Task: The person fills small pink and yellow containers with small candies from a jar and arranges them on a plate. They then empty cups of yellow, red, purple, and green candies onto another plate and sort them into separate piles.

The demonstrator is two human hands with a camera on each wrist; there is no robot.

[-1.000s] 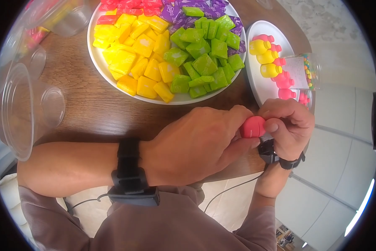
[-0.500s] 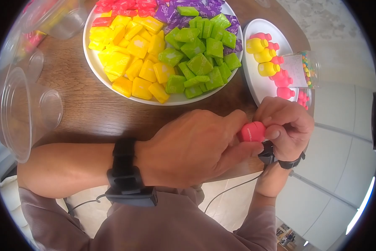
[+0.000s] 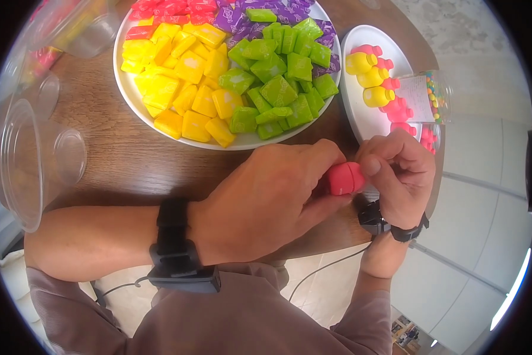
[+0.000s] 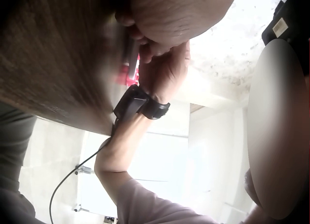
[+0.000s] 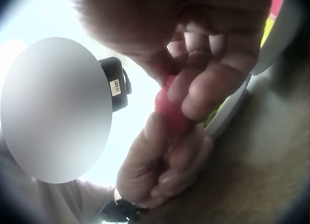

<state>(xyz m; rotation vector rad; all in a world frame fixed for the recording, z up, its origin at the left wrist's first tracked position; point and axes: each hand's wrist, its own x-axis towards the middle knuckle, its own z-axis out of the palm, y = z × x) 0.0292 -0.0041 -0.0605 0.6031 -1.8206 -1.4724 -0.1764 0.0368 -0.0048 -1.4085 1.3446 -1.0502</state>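
Note:
A small red bottle (image 3: 344, 179) with a seam round its body lies between the two hands in the head view. My left hand (image 3: 266, 198) pinches its rounded body between thumb and fingers. At the bottle's narrow right end, my right hand (image 3: 401, 177) pinches with thumb and fingertips, the other fingers curled. The right wrist view shows the red bottle (image 5: 172, 110) gripped from below by the left hand (image 5: 155, 166) and from above by the right hand (image 5: 208, 54). In the left wrist view, the left hand (image 4: 179, 16) hides the bottle.
Beyond the hands, a round white plate (image 3: 137, 112) holds yellow, green, red and purple wrapped sweets. A white oval plate (image 3: 360, 118) bears yellow and pink bottles, beside a clear jar (image 3: 434, 97) of coloured beads. Clear plastic cups (image 3: 23, 165) stand at the left.
Both hands and the red bottle have shifted slightly left. The bottle has turned, so its lettering shows less and its seam faces up. The plates also appear a little further left.

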